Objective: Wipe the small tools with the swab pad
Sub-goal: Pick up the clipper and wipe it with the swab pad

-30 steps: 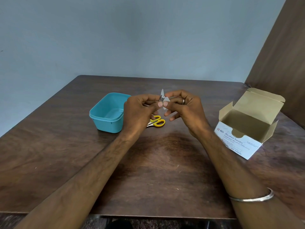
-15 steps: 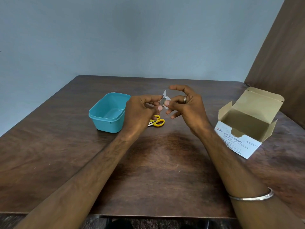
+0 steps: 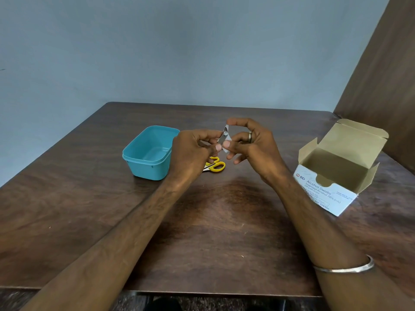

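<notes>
nail clipper (image 3: 222, 137) pinched in left hand (image 3: 193, 153); right hand (image 3: 253, 147) pinches swab pad (image 3: 227, 140) against it.

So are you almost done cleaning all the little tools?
Not yet. Done: the swab box is open and a white swab pad is out. In hand: the left hand holds a small metal tool, likely a nail clipper, while the right hand rubs the pad on it. Left: the yellow scissors lie on the table, apparently unwiped.

Soft, even light is falling from above — a dull sheen is showing on the table (image 3: 224, 198); edges are bowing slightly, and focus is holding sharp.
</notes>
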